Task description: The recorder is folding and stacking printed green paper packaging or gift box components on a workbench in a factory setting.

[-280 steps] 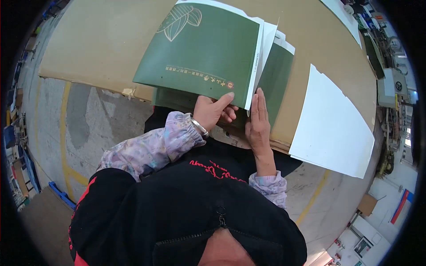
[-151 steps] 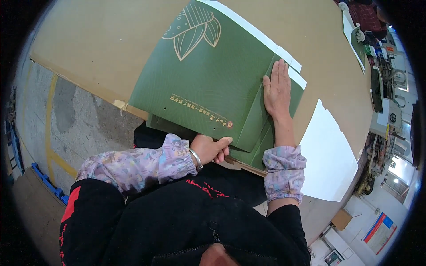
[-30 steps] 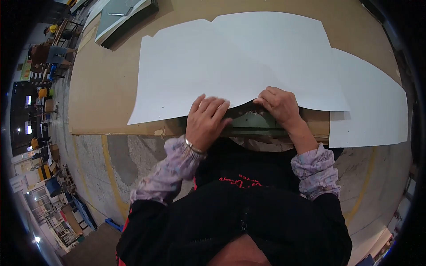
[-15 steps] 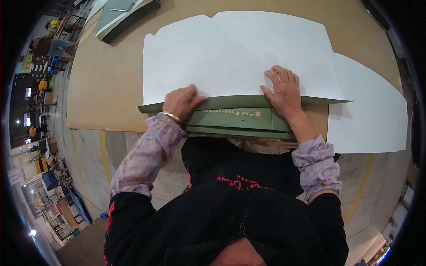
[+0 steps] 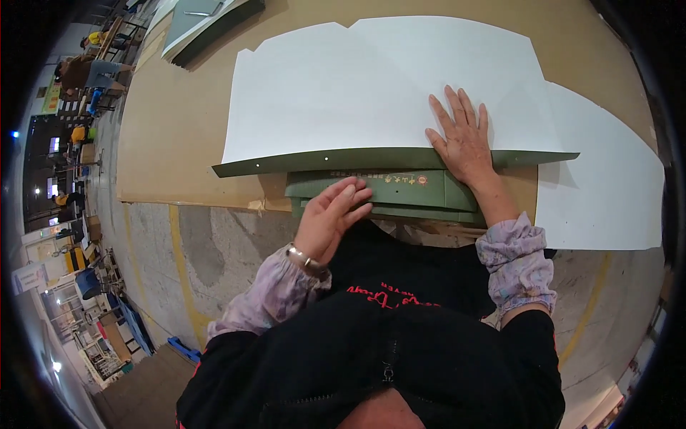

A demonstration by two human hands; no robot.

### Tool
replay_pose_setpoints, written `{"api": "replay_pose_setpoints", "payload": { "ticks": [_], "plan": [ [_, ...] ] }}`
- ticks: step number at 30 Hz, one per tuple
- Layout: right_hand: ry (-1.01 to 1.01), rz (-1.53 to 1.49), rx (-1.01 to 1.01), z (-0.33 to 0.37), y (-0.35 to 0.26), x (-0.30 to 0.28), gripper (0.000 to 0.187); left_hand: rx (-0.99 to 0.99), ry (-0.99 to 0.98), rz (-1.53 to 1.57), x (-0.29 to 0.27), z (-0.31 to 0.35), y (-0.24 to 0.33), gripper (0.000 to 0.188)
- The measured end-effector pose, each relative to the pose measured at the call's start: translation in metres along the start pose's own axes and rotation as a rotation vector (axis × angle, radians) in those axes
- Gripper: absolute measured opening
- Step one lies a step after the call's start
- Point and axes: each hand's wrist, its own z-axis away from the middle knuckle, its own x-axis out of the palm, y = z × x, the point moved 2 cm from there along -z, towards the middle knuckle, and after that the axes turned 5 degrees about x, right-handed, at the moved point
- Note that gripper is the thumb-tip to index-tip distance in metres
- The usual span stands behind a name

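Note:
A large white card sheet [image 5: 336, 93] lies across the table, with a dark green strip [image 5: 386, 157] folded up along its near edge. Two small white holes show in the strip's left half. My right hand [image 5: 463, 136] presses flat on the sheet and strip, fingers spread. Green printed card pieces [image 5: 421, 191] lie partly under the strip at the table's near edge. Over their left part hovers my left hand [image 5: 332, 214], its fingers bent and the thumb and fingertips close together. Whether anything small is pinched there cannot be made out.
Another white sheet [image 5: 600, 171] lies at the right, partly under the first. A stack of green and white sheets [image 5: 214, 32] with a metallic tool [image 5: 204, 8] on top stands at the far left of the brown table [image 5: 171, 143]. Other people are in the left background.
My left hand has come off the strip and moved nearer and to the right, its fingers drawn together. My right hand has flattened and spread. The strip's left part is now uncovered.

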Motion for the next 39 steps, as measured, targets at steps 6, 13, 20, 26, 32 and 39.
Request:
{"api": "replay_pose_setpoints", "payload": {
  "ticks": [6,13,20,26,32,39],
  "plan": [
    [-0.015,-0.002,0.016,0.0,0.002,-0.003,0.058,-0.048,-0.029,0.024,0.009,-0.043,0.002,0.029],
    [0.016,-0.015,-0.002,0.001,0.002,0.001,0.056,0.446,0.114,-0.525,0.022,-0.065,-0.009,0.02],
    [0.018,-0.007,0.001,0.002,0.004,-0.001,0.057,0.883,0.234,-1.082,0.02,-0.073,-0.016,0.039],
    [0.239,-0.293,-0.117,0.01,-0.005,-0.028,0.06,1.036,0.13,-1.482,0.03,-0.079,-0.034,0.082],
    [0.153,-1.801,0.464,0.078,-0.049,-0.048,0.042,1.102,-0.258,-1.992,0.055,-0.081,-0.028,0.078],
    [0.108,-2.202,0.919,0.072,-0.015,-0.01,0.031,0.67,-0.711,-1.938,0.08,-0.156,-0.01,0.1]
  ]
}}
